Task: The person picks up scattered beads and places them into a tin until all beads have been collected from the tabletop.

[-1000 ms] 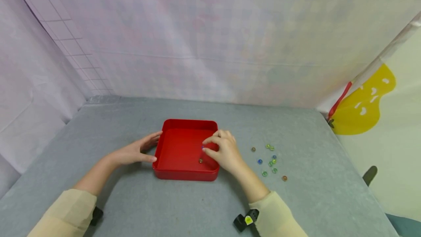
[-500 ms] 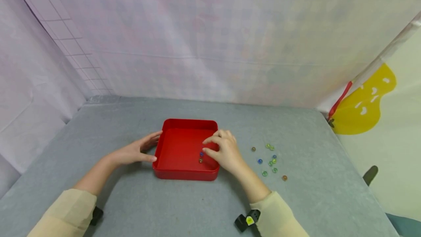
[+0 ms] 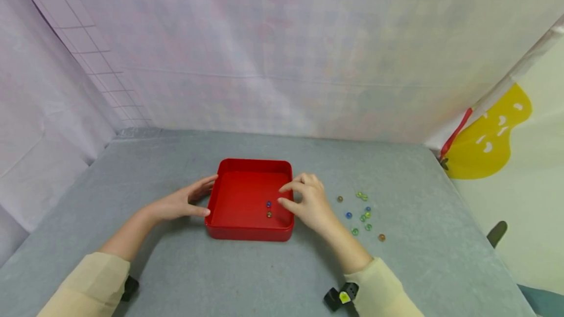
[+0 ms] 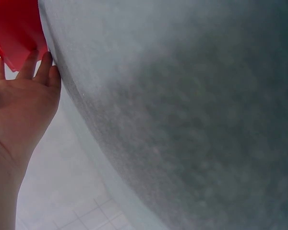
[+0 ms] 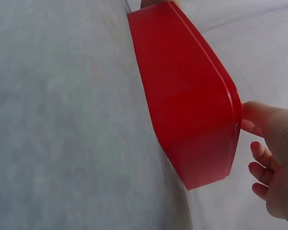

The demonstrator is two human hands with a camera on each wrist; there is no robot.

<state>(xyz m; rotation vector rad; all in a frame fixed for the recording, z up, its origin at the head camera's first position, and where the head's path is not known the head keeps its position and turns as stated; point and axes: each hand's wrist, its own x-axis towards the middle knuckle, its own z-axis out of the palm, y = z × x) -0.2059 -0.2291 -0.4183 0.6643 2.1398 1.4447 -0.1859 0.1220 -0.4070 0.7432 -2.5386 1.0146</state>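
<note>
A square red tray [image 3: 246, 234] rests on the grey cloth, with a blue marble [image 3: 269, 204] and a brown marble [image 3: 269, 214] lying on its floor toward the right. At the tray's left wall is my left hand [image 3: 182, 203], fingers extended and touching the side; the left wrist view shows its fingertips against the red wall. My right hand [image 3: 310, 204] is over the tray's right rim, thumb and index finger parted with nothing between them. In the right wrist view the tray's outer wall [image 5: 182, 76] hides its inside.
Several loose glass marbles lie right of the tray, among them a blue one [image 3: 348, 215], a green one [image 3: 355, 232] and an orange-brown one [image 3: 382, 237]. A white curtain [image 3: 282, 62] hangs behind the table [image 3: 246, 278].
The blue marble has dropped from my right hand's fingers onto the tray floor beside the brown one. That hand has drawn back a little to the right; the left hand stays put.
</note>
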